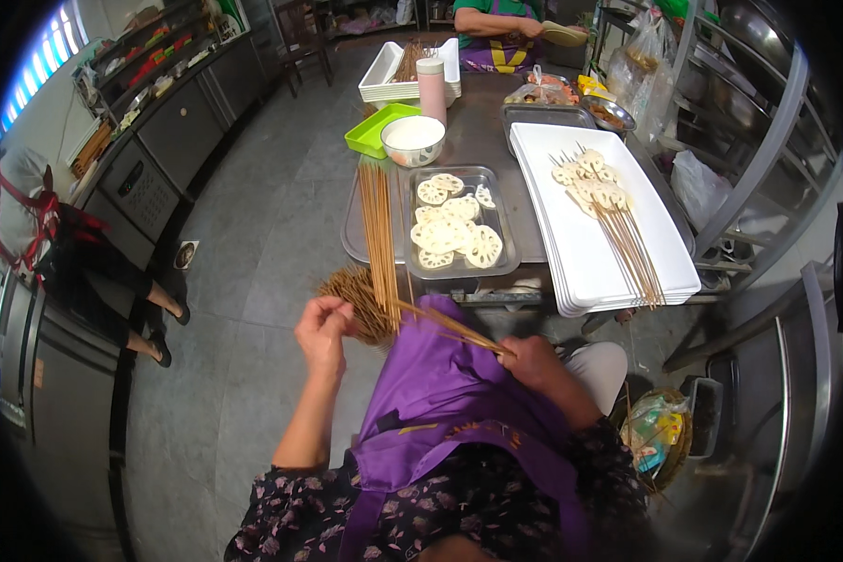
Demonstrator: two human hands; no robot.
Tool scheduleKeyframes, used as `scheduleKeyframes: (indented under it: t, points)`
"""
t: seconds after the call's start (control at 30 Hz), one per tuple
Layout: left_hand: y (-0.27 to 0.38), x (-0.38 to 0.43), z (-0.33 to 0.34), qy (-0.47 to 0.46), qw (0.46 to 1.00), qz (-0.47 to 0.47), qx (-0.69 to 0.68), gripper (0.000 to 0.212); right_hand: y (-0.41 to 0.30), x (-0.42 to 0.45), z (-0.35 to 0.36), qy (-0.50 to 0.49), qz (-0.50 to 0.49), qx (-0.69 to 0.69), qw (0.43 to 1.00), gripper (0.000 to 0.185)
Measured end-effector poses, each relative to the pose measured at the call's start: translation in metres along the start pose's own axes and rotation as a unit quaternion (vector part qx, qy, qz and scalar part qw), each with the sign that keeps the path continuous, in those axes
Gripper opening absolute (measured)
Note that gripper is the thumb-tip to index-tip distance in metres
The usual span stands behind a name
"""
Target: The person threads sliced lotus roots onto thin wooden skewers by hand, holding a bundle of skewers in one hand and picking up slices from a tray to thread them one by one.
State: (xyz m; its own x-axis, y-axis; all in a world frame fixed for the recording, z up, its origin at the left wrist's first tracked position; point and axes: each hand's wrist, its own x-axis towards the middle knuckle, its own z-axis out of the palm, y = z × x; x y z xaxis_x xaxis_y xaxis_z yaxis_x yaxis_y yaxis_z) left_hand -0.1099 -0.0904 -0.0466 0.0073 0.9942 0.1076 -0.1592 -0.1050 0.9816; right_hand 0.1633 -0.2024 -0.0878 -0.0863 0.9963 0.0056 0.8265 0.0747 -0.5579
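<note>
Several thin bamboo skewers (pixel 456 327) slant over the purple apron in my lap, and my right hand (pixel 537 362) grips them at one end. My left hand (pixel 325 327) is raised beside a thick upright bunch of skewers (pixel 358 302), its fingers curled together; whether something thin sits between them is unclear. Long skewers (pixel 376 225) lie side by side on the table's near left corner. Right of them, a metal tray (pixel 509 263) holds sliced lotus root (pixel 444 228). Skewered lotus slices (pixel 593 183) rest in the top one of several stacked white trays (pixel 544 218).
Behind the metal tray stand a bowl of white contents (pixel 413 140), a green tray (pixel 369 137) and a pink bottle (pixel 432 95). Across the table a co-worker's hand (pixel 530 28) is visible. Another person (pixel 70 246) stands at the left counter. Metal shelving (pixel 766 140) borders the right.
</note>
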Motion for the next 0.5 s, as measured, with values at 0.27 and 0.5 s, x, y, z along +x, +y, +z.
scheduleKeyframes:
  t: [0.27, 0.5]
  points:
    - [0.033, -0.017, 0.026, -0.248, 0.968, -0.027, -0.020, 0.013, -0.028, -0.052, -0.060, 0.073, 0.228, 0.392, 0.888, 0.012]
    - [0.024, 0.013, 0.050, -0.211, 0.974, -0.028, 0.071, 0.015, -0.023, -0.059, -0.064, 0.196, 0.223, 0.596, 0.746, 0.013]
